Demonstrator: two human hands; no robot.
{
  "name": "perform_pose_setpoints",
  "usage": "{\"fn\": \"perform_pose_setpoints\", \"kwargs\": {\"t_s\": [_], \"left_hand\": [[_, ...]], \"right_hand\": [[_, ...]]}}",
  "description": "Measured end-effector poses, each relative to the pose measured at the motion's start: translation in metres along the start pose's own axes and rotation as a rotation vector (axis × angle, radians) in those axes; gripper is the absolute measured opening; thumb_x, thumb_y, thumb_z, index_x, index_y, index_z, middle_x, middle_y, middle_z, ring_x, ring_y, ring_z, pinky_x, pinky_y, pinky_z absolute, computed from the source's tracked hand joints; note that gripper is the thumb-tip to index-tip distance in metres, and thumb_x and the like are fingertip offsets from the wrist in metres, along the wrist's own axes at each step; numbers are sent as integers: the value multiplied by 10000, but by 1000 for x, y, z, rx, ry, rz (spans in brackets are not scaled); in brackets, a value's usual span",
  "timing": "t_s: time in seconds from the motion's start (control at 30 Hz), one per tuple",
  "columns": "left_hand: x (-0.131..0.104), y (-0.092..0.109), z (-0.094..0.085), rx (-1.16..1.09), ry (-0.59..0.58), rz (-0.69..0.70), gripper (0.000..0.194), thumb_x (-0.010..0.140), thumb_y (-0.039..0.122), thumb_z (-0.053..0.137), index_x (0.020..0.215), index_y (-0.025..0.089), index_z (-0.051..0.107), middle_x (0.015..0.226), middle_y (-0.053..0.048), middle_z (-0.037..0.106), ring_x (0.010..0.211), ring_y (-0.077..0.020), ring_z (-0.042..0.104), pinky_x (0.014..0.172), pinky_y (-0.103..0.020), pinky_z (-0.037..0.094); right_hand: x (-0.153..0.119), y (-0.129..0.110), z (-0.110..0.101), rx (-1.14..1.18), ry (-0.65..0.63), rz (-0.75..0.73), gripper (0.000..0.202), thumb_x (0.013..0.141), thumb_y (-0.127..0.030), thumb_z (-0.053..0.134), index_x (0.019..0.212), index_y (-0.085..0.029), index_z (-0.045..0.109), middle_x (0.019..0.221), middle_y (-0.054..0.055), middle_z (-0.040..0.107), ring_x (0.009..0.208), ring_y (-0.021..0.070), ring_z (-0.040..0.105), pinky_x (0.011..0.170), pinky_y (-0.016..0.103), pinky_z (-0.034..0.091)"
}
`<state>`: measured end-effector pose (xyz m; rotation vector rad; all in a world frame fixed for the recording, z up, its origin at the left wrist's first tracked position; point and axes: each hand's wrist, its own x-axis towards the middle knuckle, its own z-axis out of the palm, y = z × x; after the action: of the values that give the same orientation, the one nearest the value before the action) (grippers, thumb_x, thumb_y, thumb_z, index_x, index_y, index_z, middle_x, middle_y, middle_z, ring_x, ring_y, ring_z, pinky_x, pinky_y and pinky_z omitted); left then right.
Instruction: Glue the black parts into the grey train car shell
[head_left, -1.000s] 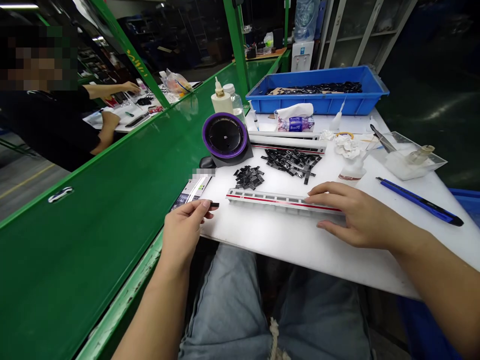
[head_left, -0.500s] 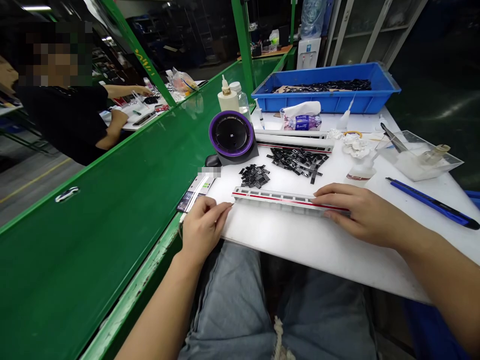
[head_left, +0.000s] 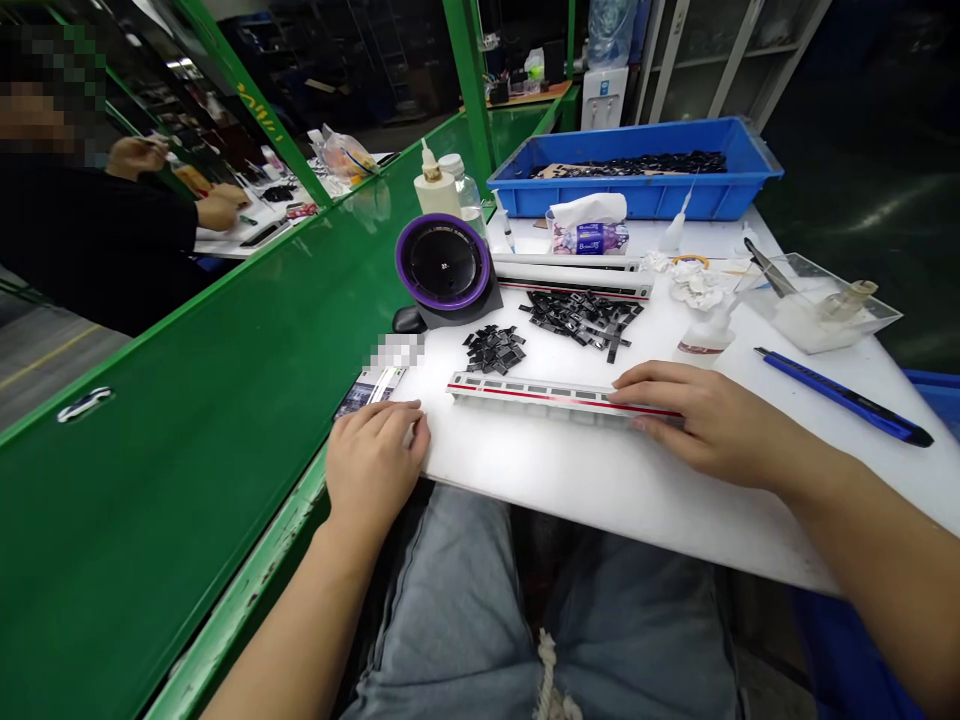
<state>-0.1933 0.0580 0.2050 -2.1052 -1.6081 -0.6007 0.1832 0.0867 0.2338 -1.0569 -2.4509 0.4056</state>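
Note:
A long white model train car body (head_left: 540,392) with a red stripe and a row of window openings lies on the white tabletop. My right hand (head_left: 682,415) grips its right end between thumb and fingers. My left hand (head_left: 375,450) lies at the table's left edge, apart from the car body. Its fingers are extended over the near end of a phone (head_left: 379,388) and hold nothing that I can see. Just behind the car body are a small heap of black pieces (head_left: 495,350) and a larger heap of black parts (head_left: 581,318).
A purple-rimmed fan-like device (head_left: 444,262) stands behind the heaps. More train bodies (head_left: 570,283) lie behind. A blue bin (head_left: 637,200), a tissue pack (head_left: 590,236), a dropper bottle (head_left: 709,338), a clear tray (head_left: 817,310) and a blue utility knife (head_left: 844,397) surround the work area. A green partition (head_left: 225,370) runs left.
My left hand has moved left, away from the car body's left end, and its pinched fingers have spread out. My right hand keeps its grip. The view has shifted slightly.

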Motion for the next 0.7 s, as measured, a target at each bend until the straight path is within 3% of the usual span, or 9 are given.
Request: {"fn": "perform_pose_setpoints", "kwargs": {"t_s": [0.13, 0.33, 0.4, 0.57, 0.7], "left_hand": [[3, -4, -8, -26, -120, -14, 235, 931, 361, 557, 901, 197, 722, 894, -58, 771, 882, -254, 707, 823, -385, 508], [13, -27, -26, -230, -397, 48, 300, 909, 297, 528, 1157, 209, 671, 1157, -61, 724, 1076, -248, 658, 944, -375, 505], [16, -29, -24, -247, -390, 101, 268, 920, 304, 529, 1114, 210, 689, 1123, -60, 732, 1057, -244, 661, 940, -373, 509], [14, -16, -14, -114, -230, 187, 222, 937, 311, 540, 953, 176, 716, 854, -61, 735, 817, -240, 672, 798, -390, 521], [9, -11, -14, -201, -204, 134, 250, 916, 330, 569, 1027, 150, 702, 914, -84, 692, 866, -237, 652, 812, -374, 521]], "right_hand": [[0, 0, -1, -6, -18, 20, 290, 952, -251, 504, 1194, -271, 662, 1240, 53, 631, 1113, 225, 619, 948, 373, 536], [0, 0, 0, 12, -17, 23, 290, 950, -249, 504, 1192, -273, 663, 1238, 48, 630, 1122, 221, 613, 960, 361, 527], [0, 0, 0, 2, -15, 23, 294, 950, -245, 499, 1192, -276, 663, 1241, 49, 629, 1121, 222, 614, 955, 361, 525], [0, 1, 1, -8, -15, 17, 298, 959, -255, 490, 1194, -276, 672, 1240, 54, 631, 1114, 221, 619, 948, 359, 525], [0, 0, 0, -10, -13, 21, 308, 965, -256, 485, 1204, -285, 677, 1238, 48, 634, 1103, 214, 623, 940, 355, 527]]}}
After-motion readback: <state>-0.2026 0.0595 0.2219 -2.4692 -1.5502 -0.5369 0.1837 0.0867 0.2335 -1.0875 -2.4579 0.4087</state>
